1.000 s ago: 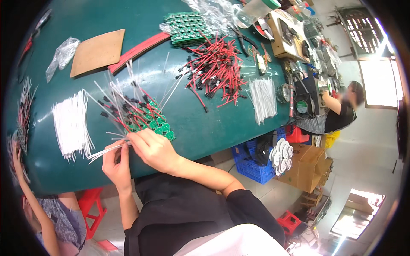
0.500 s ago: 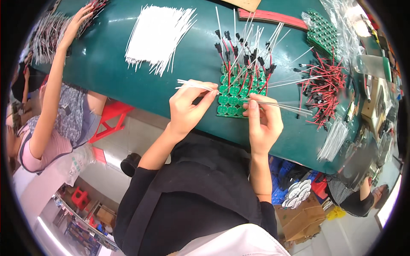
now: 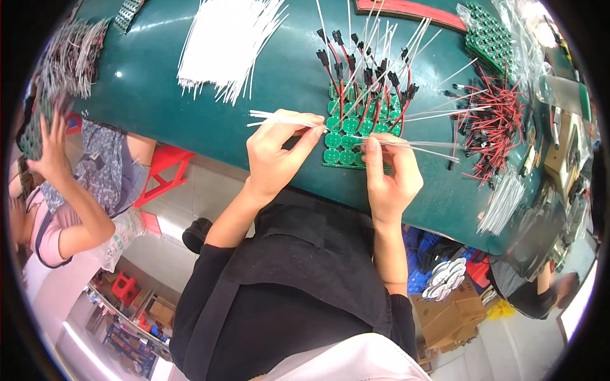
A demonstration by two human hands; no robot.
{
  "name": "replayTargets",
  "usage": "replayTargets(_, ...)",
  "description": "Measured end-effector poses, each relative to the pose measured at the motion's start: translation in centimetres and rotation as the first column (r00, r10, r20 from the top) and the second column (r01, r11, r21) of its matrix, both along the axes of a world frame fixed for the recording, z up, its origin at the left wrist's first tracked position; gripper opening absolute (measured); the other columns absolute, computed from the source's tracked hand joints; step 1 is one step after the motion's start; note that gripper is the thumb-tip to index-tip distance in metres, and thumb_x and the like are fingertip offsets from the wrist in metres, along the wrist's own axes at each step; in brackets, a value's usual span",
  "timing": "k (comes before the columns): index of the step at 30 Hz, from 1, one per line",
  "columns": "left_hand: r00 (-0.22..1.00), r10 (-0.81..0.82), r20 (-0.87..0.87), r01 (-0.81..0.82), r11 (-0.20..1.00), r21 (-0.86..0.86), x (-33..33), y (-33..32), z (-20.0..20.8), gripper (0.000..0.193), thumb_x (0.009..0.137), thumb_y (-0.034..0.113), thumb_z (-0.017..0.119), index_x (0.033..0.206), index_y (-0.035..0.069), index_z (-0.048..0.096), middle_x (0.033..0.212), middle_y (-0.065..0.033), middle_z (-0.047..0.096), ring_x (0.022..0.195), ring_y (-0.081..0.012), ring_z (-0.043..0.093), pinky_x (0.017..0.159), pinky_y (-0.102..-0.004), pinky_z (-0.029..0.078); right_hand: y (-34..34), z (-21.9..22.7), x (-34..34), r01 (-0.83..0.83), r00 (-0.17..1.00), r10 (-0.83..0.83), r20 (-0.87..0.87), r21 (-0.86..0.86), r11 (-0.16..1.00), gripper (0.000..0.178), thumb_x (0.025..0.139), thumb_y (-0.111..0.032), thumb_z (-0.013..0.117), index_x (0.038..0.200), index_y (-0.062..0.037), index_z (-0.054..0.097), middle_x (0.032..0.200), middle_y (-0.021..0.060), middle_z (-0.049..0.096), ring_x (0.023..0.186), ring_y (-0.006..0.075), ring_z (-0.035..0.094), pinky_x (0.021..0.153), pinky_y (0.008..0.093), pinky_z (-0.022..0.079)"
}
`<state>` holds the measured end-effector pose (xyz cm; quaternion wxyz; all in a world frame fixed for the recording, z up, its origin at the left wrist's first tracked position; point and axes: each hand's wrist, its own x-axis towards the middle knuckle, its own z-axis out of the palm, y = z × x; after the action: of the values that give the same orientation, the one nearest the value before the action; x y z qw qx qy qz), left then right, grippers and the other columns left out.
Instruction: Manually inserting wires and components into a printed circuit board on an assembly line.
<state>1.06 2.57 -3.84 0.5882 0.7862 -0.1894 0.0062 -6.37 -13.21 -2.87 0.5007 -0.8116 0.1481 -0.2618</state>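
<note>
A green circuit board panel (image 3: 332,155) of small round boards lies on the table in front of me. Red-black wires with black connectors and thin white wires stand up from its far part. My left hand (image 3: 274,152) pinches several white wires (image 3: 267,117) at the panel's left edge, their tips pointing at the boards. Over the panel's near right side, my right hand (image 3: 391,166) is closed on several thin white wires (image 3: 432,147) that stick out to the right. The exact wire tips between the fingers are too small to make out.
A large pile of white wires (image 3: 225,47) lies at the far left. To the right are a heap of red-black connector wires (image 3: 492,120), a white wire bundle (image 3: 502,206) and stacked green panels (image 3: 489,35). At the left, a co-worker's hand (image 3: 54,152) holds a panel.
Both my hands stay at the panel with their wires, shifting only slightly. The co-worker's arm has drawn back from the far table toward their body, and the view has shifted a little.
</note>
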Motion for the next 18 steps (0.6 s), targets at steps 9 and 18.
replayTargets(9, 0.983, -0.059, 0.173, 0.040, 0.993, 0.110, 0.5, -0.3, 0.4, 0.015, 0.079, -0.006, 0.074, 0.093, -0.003, 0.071, 0.092, -0.0111, 0.070, 0.080, -0.0173, 0.070, 0.069, -0.0252, 0.056, 0.2, -0.2, 0.3, 0.015, 0.999, -0.019, -0.036, -0.101, 0.995, 0.009, 0.082, 0.002, 0.073, 0.088, 0.0039, 0.067, 0.085, 0.0117, 0.070, 0.064, 0.0176, 0.067, 0.058, 0.0271, 0.055)
replayTargets(18, 0.980, -0.016, 0.197, -0.037, 0.964, 0.263, -0.4, -0.6, 0.6, 0.025, 0.077, -0.003, 0.076, 0.102, 0.000, 0.073, 0.089, -0.0093, 0.070, 0.076, -0.0168, 0.068, 0.067, -0.0264, 0.054, 0.3, -0.2, 0.4, 0.000, 0.999, -0.009, -0.046, -0.192, 0.981, 0.011, 0.080, 0.003, 0.075, 0.087, 0.0034, 0.068, 0.086, 0.0117, 0.070, 0.067, 0.0185, 0.067, 0.058, 0.0274, 0.054)
